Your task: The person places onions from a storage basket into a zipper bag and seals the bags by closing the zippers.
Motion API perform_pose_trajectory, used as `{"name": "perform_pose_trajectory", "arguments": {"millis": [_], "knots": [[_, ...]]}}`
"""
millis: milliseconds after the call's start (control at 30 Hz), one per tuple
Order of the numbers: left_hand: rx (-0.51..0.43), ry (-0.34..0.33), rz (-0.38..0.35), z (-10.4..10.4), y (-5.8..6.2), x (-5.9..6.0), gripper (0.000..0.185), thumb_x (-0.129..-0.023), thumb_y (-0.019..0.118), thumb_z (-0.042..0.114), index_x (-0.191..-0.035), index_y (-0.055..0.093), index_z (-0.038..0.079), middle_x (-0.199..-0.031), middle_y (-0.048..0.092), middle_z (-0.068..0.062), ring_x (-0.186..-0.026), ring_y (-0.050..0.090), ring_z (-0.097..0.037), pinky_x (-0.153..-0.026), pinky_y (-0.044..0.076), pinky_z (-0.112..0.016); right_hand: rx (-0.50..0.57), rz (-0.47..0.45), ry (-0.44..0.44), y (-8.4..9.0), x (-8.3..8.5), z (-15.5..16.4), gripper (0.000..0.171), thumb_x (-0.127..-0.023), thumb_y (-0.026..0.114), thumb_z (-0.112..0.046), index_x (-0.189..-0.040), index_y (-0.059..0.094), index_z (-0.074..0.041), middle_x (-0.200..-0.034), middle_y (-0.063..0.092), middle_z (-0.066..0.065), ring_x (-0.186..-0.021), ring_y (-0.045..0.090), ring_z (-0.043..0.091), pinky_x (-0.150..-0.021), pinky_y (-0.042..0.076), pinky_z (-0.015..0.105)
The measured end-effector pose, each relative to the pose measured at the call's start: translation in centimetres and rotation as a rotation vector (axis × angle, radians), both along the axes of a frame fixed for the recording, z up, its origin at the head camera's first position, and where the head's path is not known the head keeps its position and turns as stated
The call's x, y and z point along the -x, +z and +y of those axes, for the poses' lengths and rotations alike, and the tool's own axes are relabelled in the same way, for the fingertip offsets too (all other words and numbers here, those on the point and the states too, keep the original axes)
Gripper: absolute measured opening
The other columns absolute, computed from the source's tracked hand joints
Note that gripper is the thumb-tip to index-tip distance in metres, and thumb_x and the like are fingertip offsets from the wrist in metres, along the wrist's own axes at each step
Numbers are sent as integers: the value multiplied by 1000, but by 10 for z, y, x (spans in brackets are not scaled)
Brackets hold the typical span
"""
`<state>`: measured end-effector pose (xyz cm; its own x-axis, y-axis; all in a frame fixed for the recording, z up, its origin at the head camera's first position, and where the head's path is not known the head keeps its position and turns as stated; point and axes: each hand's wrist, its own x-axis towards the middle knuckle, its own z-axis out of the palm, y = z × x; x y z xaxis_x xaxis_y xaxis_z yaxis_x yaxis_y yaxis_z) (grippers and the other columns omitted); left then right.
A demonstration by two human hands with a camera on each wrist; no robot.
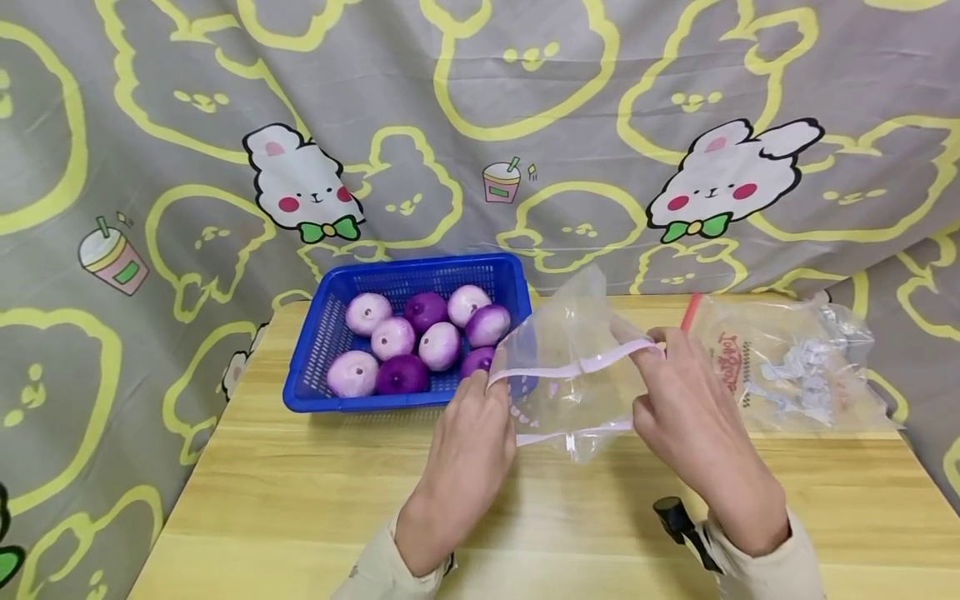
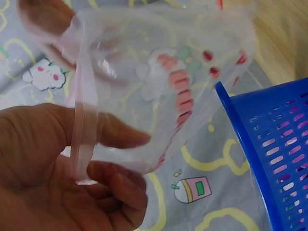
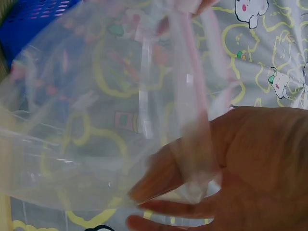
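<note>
A clear zip bag with pink zip strips hangs between both hands, its mouth spread toward me. My left hand pinches the left end of the mouth, thumb and curled fingers on either side of the film in the left wrist view. At the opposite end my right hand grips the edge between thumb and fingers; in the right wrist view the thumb lies along the film. Red printed marks show on the bag. Just left of it, several purple onions lie in a blue basket, one partly behind the bag.
On the right of the wooden table lies another clear bag with a red zip strip and crumpled whitish contents. A patterned cloth hangs behind the table. A black strap piece sticks out at my right wrist.
</note>
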<state>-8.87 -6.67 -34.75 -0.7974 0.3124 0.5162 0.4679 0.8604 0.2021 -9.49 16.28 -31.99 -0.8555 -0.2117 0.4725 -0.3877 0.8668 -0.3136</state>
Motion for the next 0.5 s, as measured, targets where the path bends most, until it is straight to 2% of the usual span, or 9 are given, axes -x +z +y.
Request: {"name": "perform_pose_trajectory", "arguments": {"millis": [100,233,333,367,433,467,500], "knots": [[-20,-50,-85,-3,3,1,11,-80,70,-1,-90,65,1,-76,54,-6,-68,59,-26,-60,52,-40,-7,-74,-8,4,-4,2,74,-64,53,13,-135,59,-7,-132,51,27,-114,48,50,-86,41,65],[-92,-135,-278,-11,12,4,23,-80,68,-1,-103,67,1,-83,61,-5,-70,60,-21,-62,54,-37,16,-60,55,12,-7,7,58,-68,54,8,-124,64,-2,-141,49,23,-124,46,46,-91,39,63],[-125,-190,-405,-17,19,7,34,-81,67,-1,-114,65,4,-88,64,-4,-72,58,-16,-61,53,-31,20,-8,103,18,-12,12,45,-71,56,3,-112,71,-4,-136,55,18,-114,54,36,-81,43,53],[-125,-205,-437,-19,21,7,38,-81,68,0,-118,64,5,-89,64,-3,-73,58,-15,-62,53,-29,18,-5,110,20,-14,14,42,-72,57,2,-110,72,-5,-133,58,17,-113,56,35,-80,44,53],[-124,-249,-505,-23,23,8,46,-81,70,1,-126,62,7,-83,61,-1,-69,55,-13,-58,50,-26,5,-6,121,23,-19,17,37,-75,59,-1,-108,74,-9,-127,62,15,-110,58,34,-81,46,54],[-123,-269,-540,-24,24,8,51,-82,70,3,-132,59,9,-79,59,1,-66,53,-11,-55,49,-24,-11,-6,121,25,-21,18,36,-76,61,-3,-109,74,-11,-126,63,15,-106,60,33,-75,47,51],[-118,-287,-573,-24,25,8,54,-82,70,4,-134,58,9,-74,54,3,-62,50,-9,-52,46,-23,-17,-16,127,26,-23,19,36,-78,62,-5,-111,75,-12,-127,62,14,-105,61,32,-80,47,54]]}}
